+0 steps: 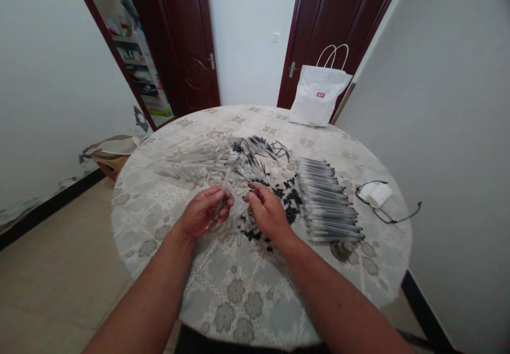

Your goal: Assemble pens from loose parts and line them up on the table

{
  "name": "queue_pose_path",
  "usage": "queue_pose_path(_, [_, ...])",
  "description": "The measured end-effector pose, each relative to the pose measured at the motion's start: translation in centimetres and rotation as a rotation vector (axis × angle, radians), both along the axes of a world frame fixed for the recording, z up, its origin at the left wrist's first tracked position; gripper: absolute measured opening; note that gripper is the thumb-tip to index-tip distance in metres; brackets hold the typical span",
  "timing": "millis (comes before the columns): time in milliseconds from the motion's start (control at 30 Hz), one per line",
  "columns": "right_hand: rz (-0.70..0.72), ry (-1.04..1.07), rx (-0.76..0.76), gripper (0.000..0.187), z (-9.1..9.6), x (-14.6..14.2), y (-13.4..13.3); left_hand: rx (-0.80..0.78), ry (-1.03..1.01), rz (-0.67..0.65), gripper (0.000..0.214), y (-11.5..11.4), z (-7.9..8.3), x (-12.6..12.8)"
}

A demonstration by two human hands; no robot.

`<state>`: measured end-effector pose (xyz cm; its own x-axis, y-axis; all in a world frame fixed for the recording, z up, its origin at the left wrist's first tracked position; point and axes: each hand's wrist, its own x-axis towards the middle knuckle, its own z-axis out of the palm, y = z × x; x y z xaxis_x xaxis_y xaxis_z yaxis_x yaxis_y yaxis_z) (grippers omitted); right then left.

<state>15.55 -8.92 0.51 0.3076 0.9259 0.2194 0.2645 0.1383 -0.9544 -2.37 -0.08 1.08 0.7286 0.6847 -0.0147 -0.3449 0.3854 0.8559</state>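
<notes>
At the far left a cardboard box (109, 157) sits on the floor, just beside the round table (239, 301). On the table's left half we see a loose heap of clear tubes (187, 168), spread within easy reach of the left hand (203, 213). That hand is closed around one pen tube (222, 197), pinched between thumb and fingers and tilted up and away, so its upper end stands free near the right hand (266, 213).

Behind the hands lie thin black refills (258, 149), kept in their own patch apart from the tubes. The right hand hovers close to the left with its fingers drawn together at the tips. They may hold a small piece, but we cannot tell at this size.

Just right of it, small black caps (289, 202) are scattered on the cloth. Further right a row of pens (329, 202) lies side by side, set apart from the loose parts. Beyond them rest glasses (384, 205), and a white bag (319, 96) leans at the table's far edge.
</notes>
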Motion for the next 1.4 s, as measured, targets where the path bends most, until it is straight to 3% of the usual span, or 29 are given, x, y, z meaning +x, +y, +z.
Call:
queue_pose_path(167, [0.170,0.405,-0.098,0.028,-0.5,0.6,0.8,0.003,0.042,-0.105,0.021,-0.4,-0.2,0.2])
queue_pose_path(367, [0.237,0.599,-0.121,0.040,-0.7,0.4,0.8,-0.011,0.073,-0.074,0.021,-0.4,-0.4,0.3])
queue_pose_path(467, [0.233,0.620,-0.114,0.036,-0.8,0.4,0.8,-0.022,0.090,-0.090,0.022,-0.6,-0.3,0.3])
queue_pose_path(633, [0.098,0.727,-0.042,0.029,-0.3,0.9,0.9,-0.030,0.081,-0.004,0.025,-0.3,-0.4,0.5])
queue_pose_path(833, [-0.119,0.851,0.087,0.029,0.4,2.1,1.1,-0.019,-0.125,0.295,0.026,0.8,-0.5,0.7])
queue_pose_path(1033, [-0.186,0.840,0.107,0.029,0.1,2.3,1.2,-0.041,-0.181,0.485,0.027,1.4,-1.0,0.7])
queue_pose_path(1400, [-0.250,0.791,0.147,0.028,-0.2,2.3,1.6,-0.112,-0.105,0.513,0.033,1.2,-0.7,0.6])
